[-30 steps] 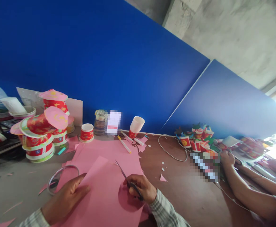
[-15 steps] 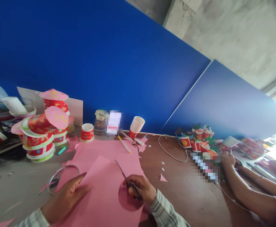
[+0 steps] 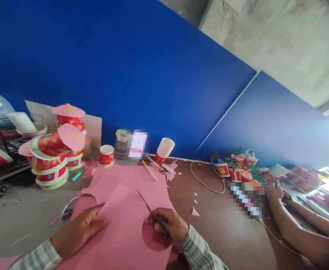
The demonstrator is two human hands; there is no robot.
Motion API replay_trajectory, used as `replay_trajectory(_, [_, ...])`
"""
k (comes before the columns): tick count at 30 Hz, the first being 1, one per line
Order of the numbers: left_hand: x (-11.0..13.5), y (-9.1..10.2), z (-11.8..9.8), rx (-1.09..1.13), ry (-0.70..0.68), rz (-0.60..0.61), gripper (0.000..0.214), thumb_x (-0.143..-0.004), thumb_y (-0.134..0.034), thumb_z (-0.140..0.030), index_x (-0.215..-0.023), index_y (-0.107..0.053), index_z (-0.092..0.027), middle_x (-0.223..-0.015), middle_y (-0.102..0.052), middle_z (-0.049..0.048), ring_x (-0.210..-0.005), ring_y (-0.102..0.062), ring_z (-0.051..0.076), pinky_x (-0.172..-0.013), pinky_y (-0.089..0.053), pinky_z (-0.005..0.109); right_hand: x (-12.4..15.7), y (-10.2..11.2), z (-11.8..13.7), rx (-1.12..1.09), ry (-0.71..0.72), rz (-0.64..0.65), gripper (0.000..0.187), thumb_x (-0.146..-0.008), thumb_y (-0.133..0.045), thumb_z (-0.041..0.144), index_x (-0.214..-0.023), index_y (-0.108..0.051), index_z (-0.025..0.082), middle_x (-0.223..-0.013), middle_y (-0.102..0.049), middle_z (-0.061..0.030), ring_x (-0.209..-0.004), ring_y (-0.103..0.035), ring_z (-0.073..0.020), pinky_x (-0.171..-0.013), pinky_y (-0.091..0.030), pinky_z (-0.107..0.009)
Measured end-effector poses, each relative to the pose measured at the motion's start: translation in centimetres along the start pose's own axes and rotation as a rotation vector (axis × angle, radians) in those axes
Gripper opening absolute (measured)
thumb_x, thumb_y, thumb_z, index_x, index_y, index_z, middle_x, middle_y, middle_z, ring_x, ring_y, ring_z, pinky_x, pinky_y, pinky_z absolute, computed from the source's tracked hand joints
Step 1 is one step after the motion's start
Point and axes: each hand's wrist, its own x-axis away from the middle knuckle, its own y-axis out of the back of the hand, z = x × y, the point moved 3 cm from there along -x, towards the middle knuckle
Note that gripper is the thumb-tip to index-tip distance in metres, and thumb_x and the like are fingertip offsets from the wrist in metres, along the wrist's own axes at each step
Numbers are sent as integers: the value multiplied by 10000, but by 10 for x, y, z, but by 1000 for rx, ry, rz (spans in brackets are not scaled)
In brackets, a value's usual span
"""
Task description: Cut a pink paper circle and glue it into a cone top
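My left hand (image 3: 81,228) pinches the left edge of a pink paper sheet (image 3: 122,217), thumb on top and fingers beneath. In my right hand (image 3: 168,225) is a pair of scissors (image 3: 146,204), its blades pointing up and left over the paper. The blades look closed or nearly so, and part of the handles is hidden by my fingers. More pink paper (image 3: 133,172) lies under the held sheet on the table. A roll of tape or similar ring (image 3: 80,197) sits just beyond my left hand.
Stacked red paper cups with pink tops (image 3: 52,150) stand at the left. Along the blue partition (image 3: 125,75) are a red cup (image 3: 106,155), a glass jar (image 3: 121,144) and a white cup (image 3: 165,148). A yellow marker (image 3: 150,171) lies near. Another person's arms (image 3: 288,213) work at right.
The view has shifted slightly, so the table things sit a little further right. My hands keep their hold on the paper and the scissors, whose blades look closer together.
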Motion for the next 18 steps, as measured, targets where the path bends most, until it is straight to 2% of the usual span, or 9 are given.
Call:
replay_trajectory(4, [0,-2,6,129,-3,130,548,-537,-611,-434,-1044,-492,-263,-961,-648,-27,-850,-547,241,-736,-467,343,-2,3,-7,28,1,15,270,-576,-590,168,-842,-639,172,-506,-504,78,-407,-388,-55,-399,-288,-139])
replay_trajectory(9, [0,-2,8,169,-12,161,538,-563,-616,-393,-1066,-470,-269,-931,-658,-34,-829,-556,227,-728,-470,331,-3,5,-11,41,-10,20,282,-582,-583,166,-856,-645,177,-504,-508,78,-416,-416,-62,-410,-316,-140])
replay_trajectory(14, [0,-1,8,168,-11,196,507,-594,-599,-374,-1073,-458,-282,-947,-649,-44,-836,-551,223,-720,-470,329,-3,10,-15,177,8,12,279,-629,-598,193,-904,-647,195,-556,-574,52,-487,-508,-90,-454,-368,-147])
replay_trajectory(18, [3,-3,2,214,-14,262,485,-616,-583,-365,-1076,-455,-283,-988,-630,-36,-838,-549,227,-701,-476,331,-1,16,-16,286,10,2,252,-659,-608,209,-907,-652,216,-571,-587,50,-506,-525,-96,-475,-381,-150])
